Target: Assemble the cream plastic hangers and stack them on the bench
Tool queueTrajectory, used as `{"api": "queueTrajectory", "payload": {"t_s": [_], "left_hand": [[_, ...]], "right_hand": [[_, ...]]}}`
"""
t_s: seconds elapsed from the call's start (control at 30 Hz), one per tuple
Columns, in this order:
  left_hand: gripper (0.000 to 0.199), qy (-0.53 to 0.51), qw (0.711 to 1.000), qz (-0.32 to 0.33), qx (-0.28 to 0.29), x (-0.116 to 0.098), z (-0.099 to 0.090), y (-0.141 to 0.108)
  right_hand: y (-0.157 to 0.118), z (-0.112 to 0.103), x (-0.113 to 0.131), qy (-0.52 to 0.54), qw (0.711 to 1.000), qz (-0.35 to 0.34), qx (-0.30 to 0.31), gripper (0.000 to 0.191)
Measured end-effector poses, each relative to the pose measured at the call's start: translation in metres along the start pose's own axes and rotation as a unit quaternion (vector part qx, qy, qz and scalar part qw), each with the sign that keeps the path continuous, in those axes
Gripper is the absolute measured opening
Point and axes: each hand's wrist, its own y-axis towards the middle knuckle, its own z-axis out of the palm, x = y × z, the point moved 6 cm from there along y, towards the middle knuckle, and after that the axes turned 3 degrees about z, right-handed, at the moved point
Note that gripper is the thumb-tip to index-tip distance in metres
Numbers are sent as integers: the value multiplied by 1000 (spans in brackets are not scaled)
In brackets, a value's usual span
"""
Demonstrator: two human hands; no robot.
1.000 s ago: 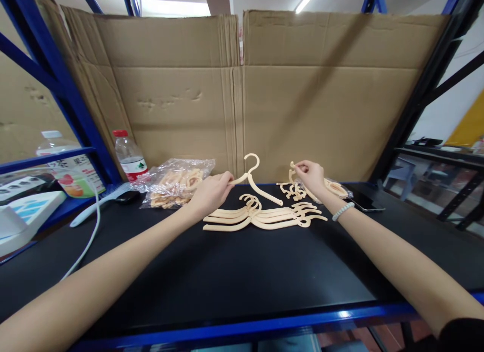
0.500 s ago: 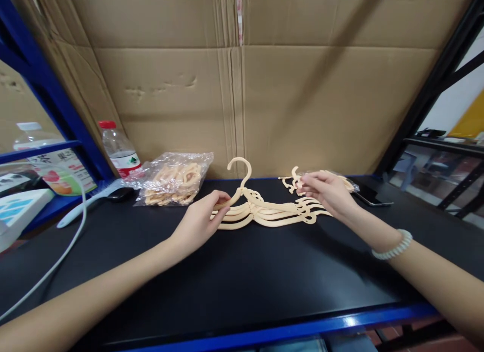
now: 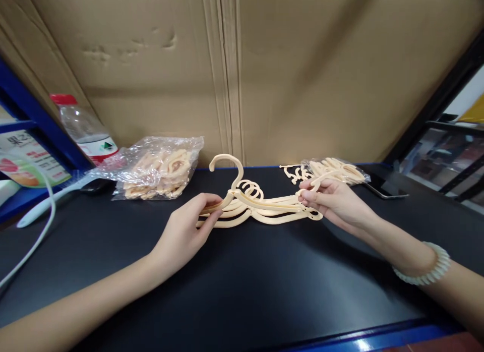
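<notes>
My left hand [image 3: 189, 226] is closed around the left arm of a cream clothes hanger [image 3: 272, 202], whose hook points up. Under and behind it, several similar hangers [image 3: 230, 223] lie stacked on the black tabletop. At the hanger's right end, my right hand [image 3: 333, 203] pinches a small cream curved hook piece [image 3: 316, 180] between thumb and fingers. That piece touches or nearly touches the hanger's end; the fingers partly hide where they meet. Just beyond this hand, several small loose cream pieces [image 3: 297, 174] lie on the table.
A clear bag of cream parts [image 3: 159, 170] stands at back left, beside a red-capped bottle [image 3: 88, 130] and a pale blue handle [image 3: 56, 200]. Another bag of parts [image 3: 336, 169] and a phone [image 3: 385, 188] are at back right. Cardboard [image 3: 151, 64] walls the back; a white cable [image 3: 41, 241] curves at left.
My right hand has moved from the loose pieces toward me, to the hanger's right end, with a small hook piece now visible in it. My left hand keeps its hold. The camera view has shifted.
</notes>
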Motion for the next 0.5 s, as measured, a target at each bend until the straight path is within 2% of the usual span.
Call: {"api": "queueTrajectory", "payload": {"t_s": [0.13,0.27,0.4,0.5], "left_hand": [[14,-2,1000,-1,-7,-2,-1,-2],[14,-3,1000,1,-17,-3,-2,-3],[13,-3,1000,0,-17,-5,-2,-3],[14,2,1000,-3,-16,-6,-3,-3]], "right_hand": [[-3,6,0,-2,998,33,48,22],[-7,9,-1,17,994,81,65,22],[-11,16,-3,22,984,123,125,22],[-12,17,-4,26,981,142,129,25]]}}
